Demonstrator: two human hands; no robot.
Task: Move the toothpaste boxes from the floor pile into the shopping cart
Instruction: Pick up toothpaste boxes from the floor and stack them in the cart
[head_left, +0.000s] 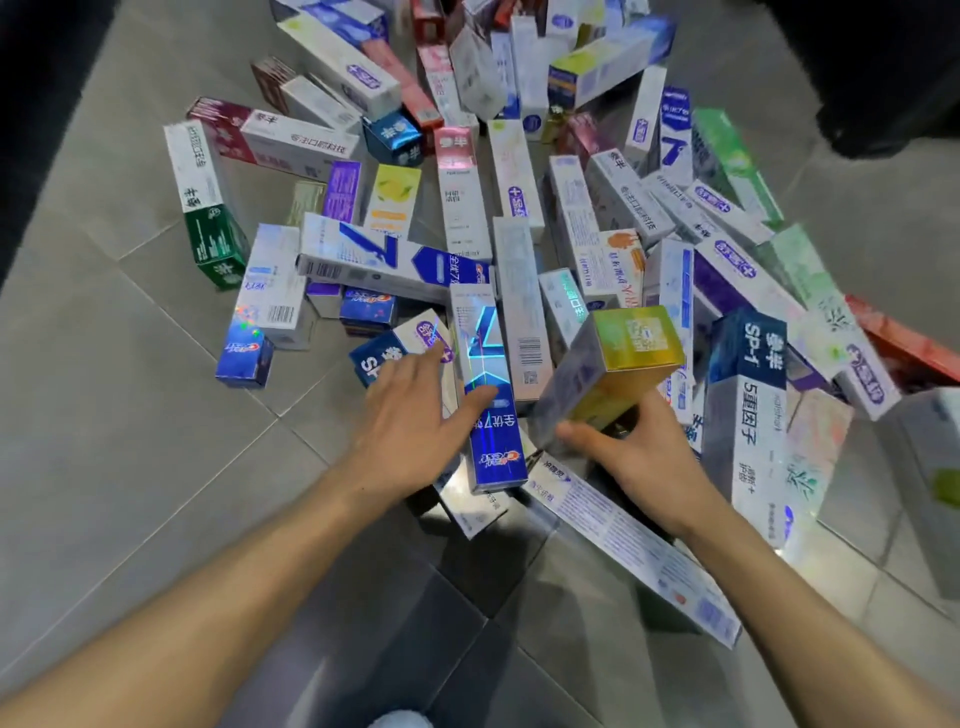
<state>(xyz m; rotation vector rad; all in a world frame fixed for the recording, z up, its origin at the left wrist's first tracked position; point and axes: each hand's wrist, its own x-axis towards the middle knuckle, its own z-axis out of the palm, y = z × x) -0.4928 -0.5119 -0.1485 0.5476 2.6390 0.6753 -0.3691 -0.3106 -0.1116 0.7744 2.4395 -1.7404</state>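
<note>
A wide pile of toothpaste boxes covers the grey tiled floor. My right hand grips a gold and lilac box from below, and the box is tilted up off the pile. My left hand reaches out with straight, spread fingers; its thumb lies on a blue and silver box and its fingertips touch a dark blue box. The shopping cart is out of view.
Bare grey floor tiles lie to the left and near me. A long white box lies under my right forearm. A tall navy and white box stands to the right. A dark object fills the top right corner.
</note>
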